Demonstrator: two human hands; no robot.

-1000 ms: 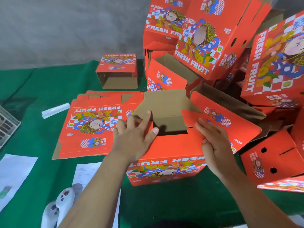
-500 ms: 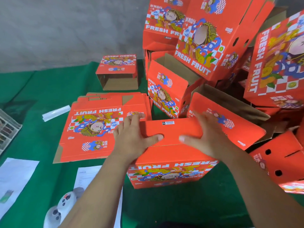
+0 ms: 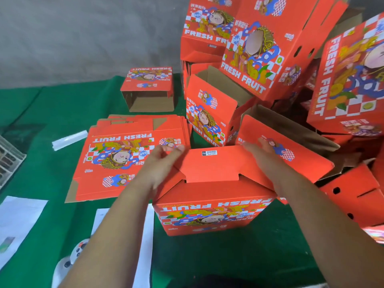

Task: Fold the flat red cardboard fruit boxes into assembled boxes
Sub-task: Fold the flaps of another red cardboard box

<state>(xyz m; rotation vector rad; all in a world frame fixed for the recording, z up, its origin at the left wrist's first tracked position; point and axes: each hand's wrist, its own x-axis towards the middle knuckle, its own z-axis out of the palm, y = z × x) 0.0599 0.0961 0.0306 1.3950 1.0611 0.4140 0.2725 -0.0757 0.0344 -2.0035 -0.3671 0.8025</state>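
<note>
Both hands, left hand (image 3: pixel 160 165) and right hand (image 3: pixel 261 156), are pressing the red box (image 3: pixel 209 196) flaps (barcode up), each grip seemingly spread.

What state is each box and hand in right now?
Box in hands: upright, flaps folded shut.
Flat stack: unfolded, lying flat.
Small box: assembled, open side facing the camera.
Left hand: fingers on the flap's left edge.
Right hand: fingers on its right edge.

Two hands (image 3: pixel 162 167), one flat stack (image 3: pixel 128 159), two paper sheets (image 3: pixel 18 221), several assembled boxes (image 3: pixel 259 48) (pile uncountable).
</note>
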